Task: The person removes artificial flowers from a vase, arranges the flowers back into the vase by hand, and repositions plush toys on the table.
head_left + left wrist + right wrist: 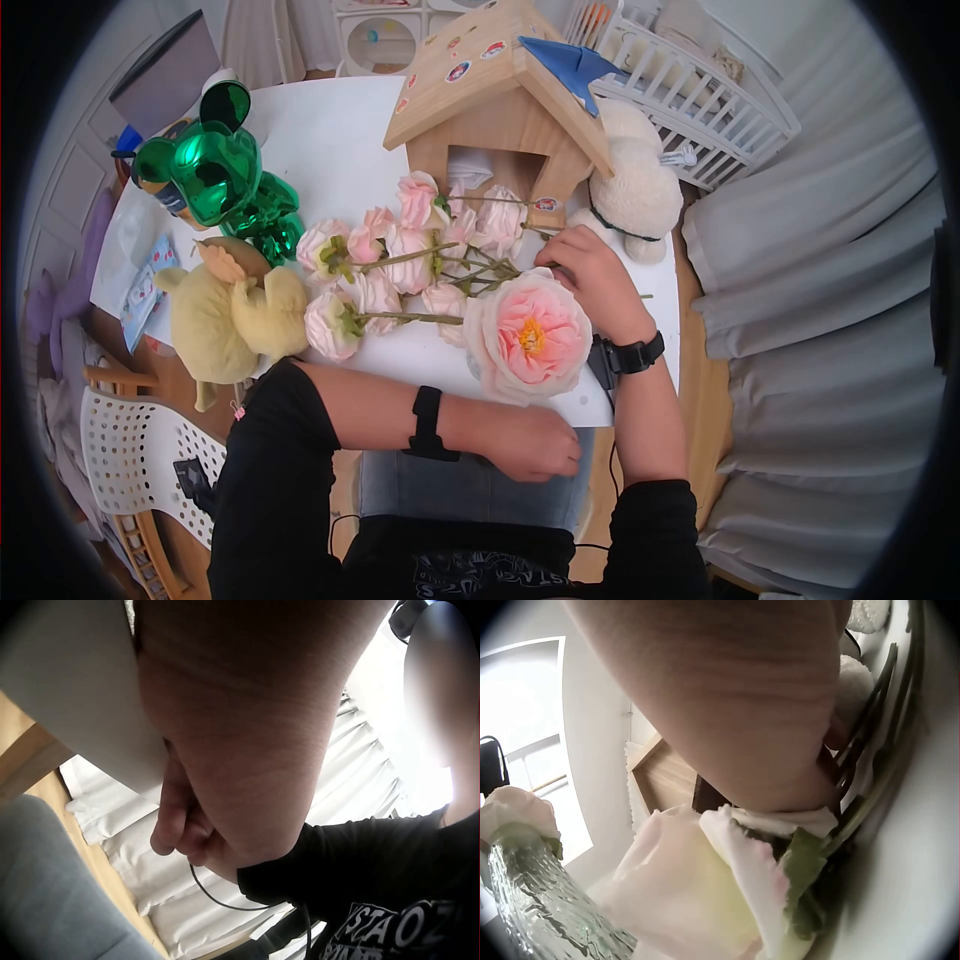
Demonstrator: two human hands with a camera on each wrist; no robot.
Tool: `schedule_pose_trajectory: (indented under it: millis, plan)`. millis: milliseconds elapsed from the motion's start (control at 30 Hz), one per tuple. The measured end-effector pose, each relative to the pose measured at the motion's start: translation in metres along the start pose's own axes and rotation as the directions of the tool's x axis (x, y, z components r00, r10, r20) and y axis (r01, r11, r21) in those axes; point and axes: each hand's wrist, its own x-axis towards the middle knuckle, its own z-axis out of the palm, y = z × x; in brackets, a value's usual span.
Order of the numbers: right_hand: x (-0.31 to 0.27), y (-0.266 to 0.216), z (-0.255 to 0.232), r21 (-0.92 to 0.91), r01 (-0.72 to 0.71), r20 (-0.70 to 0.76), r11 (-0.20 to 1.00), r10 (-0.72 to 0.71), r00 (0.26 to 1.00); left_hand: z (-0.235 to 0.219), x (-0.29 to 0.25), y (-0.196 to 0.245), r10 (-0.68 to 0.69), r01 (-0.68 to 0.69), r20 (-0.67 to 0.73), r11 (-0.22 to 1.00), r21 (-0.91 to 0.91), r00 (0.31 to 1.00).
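Note:
Several pink artificial roses [405, 270] lie on the white table, their green stems [490, 270] converging toward the right. My right hand [598, 280] is over those stems and pinches at them; in the right wrist view the fingertips [836, 736] are right at the stems. Closer to me, one large open pink flower [530, 338] faces up. A clear ribbed glass vase [544, 900] with a pink flower above it shows in the right wrist view. Just off the table's front edge, my left hand [530, 442] hangs with fingers [172, 821] loosely curled and nothing in them.
A wooden house [480, 90] stands behind the roses, with a white plush toy [635, 180] at its right. To the left are a shiny green bear figure [225, 170] and a yellow plush toy [230, 315]. A grey chair [475, 490] is at the table's front.

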Motion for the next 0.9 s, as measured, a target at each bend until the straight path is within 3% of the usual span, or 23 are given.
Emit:
schedule_pose_trajectory:
  millis: [167,333,467,533,667,767,833,900]
  plan:
    - [-0.001,-0.001,-0.003,0.039,0.016,-0.062,0.999,-0.014,0.998,-0.001,0.000,-0.001,0.003,-0.003,0.005,1.000,0.007,1.000]
    - [-0.006,-0.003,-0.009,0.160,-0.114,-0.096,0.981,0.130,0.987,-0.002,0.000,0.000,0.003,-0.003,0.021,1.000,0.003,1.000]
    - [-0.007,-0.001,-0.008,0.194,-0.120,-0.154,0.974,0.151,0.976,-0.002,0.000,0.000,-0.005,0.006,0.034,1.000,-0.016,0.999]
    - [-0.007,-0.004,-0.007,0.294,-0.151,-0.225,0.944,0.222,0.949,-0.003,0.000,0.000,-0.008,0.009,0.037,1.000,-0.016,0.999]
    - [-0.008,0.002,-0.007,0.322,-0.131,-0.245,0.938,0.216,0.945,-0.004,0.000,0.000,-0.003,0.003,0.037,1.000,-0.018,0.999]
    - [-0.011,0.007,-0.006,0.451,-0.150,-0.211,0.880,0.269,0.940,-0.004,0.001,0.001,0.002,-0.001,0.039,1.000,-0.019,0.999]
    - [-0.011,0.012,-0.002,0.612,-0.026,-0.246,0.790,0.221,0.944,-0.004,0.001,0.001,0.006,-0.006,0.038,1.000,-0.019,0.999]
    - [-0.012,0.014,0.001,0.653,0.008,-0.240,0.758,0.197,0.951,-0.003,0.000,-0.001,0.007,-0.006,0.042,1.000,-0.016,0.999]
